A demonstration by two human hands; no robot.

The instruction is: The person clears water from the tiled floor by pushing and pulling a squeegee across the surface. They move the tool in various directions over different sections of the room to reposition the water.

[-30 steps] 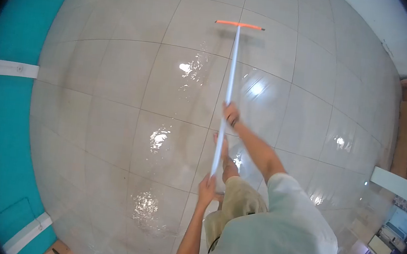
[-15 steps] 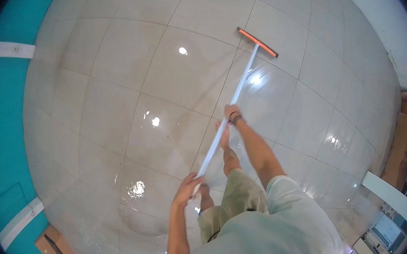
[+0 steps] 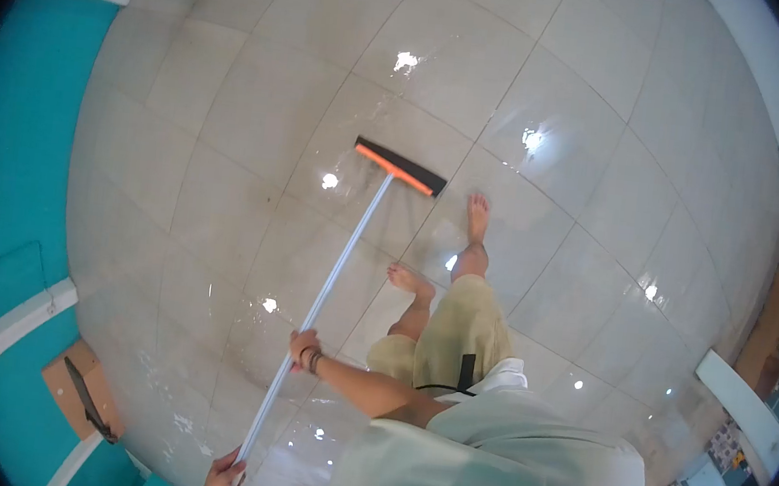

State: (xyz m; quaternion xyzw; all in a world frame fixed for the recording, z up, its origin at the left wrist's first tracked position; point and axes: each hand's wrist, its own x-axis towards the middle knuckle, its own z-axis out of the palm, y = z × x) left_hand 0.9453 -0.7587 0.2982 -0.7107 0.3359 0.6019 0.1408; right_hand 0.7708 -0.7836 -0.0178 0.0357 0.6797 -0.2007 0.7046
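A floor squeegee with an orange head and black rubber blade [image 3: 399, 165] is over the wet tiled floor [image 3: 447, 59], ahead of my bare feet and to their left. Its long pale pole [image 3: 340, 262] slants down toward the lower left. My right hand [image 3: 305, 346], with a dark band at the wrist, is wrapped round the middle of the pole. Near the pole's lower end, my left hand [image 3: 220, 479] is closed round it. Whether the blade touches the tiles is hard to tell.
A teal wall [image 3: 24, 110] with white pillars runs along the left. A cardboard box [image 3: 81, 391] with a dark long object on it stands at the lower left. More cardboard [image 3: 768, 325], a white beam [image 3: 742, 408] and shelves are at the right.
The squeegee head has moved left and nearer to me, its black blade now showing. Both hands have shifted left and down with the pole. My feet and the view have shifted too.
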